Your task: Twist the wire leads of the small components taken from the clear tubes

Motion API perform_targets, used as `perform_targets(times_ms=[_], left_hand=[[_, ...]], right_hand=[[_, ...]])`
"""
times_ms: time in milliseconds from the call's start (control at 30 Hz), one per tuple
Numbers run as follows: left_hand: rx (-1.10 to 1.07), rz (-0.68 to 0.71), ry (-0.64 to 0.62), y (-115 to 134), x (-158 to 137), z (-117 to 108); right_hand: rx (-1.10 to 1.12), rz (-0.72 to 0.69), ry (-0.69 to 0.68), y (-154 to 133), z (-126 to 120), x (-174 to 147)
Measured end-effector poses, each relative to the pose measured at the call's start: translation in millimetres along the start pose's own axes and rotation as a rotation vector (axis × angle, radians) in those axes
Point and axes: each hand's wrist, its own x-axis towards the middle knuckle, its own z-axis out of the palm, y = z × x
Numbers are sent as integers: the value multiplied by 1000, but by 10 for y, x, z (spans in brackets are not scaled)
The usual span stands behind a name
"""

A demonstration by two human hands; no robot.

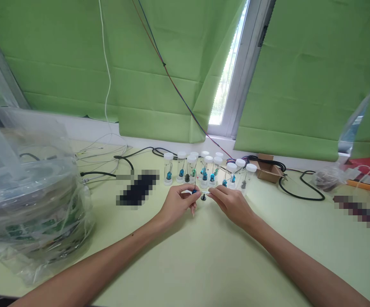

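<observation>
Green blinds (159, 98) hung behind a pale tabletop (197, 264); far left, a plastic-wrapped round stack (34, 200); then the left hand (177, 201), thumb and fingers pinching a small blue piece (194, 192), much nearer to it than the other hand; its thin stem pointed up, long axis near vertical, leaning slightly right, with white-capped tubes (168, 170) standing beyond; between the hands, a small dark piece (203, 198) just right of the left fingertips; beside it a slender pale piece (205, 192), long axis nearly level, left to right, right end in the right hand's (231, 202) closed fingertips; left end's contact, could not tell; farther right, an open cardboard box (267, 175).
</observation>
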Motion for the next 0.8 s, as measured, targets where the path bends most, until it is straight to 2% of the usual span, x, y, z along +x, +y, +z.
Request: perform_targets(times_ms=[200,567,800], left_hand=[[12,-3,1,12,1,7],[35,9,-16,20,-22,11],[87,52,-13,46,-41,12]], right_hand=[[19,1,-12,7,-10,-9],[237,87,-39,-24,5,-1],[414,202,-79,-80,19,-10]])
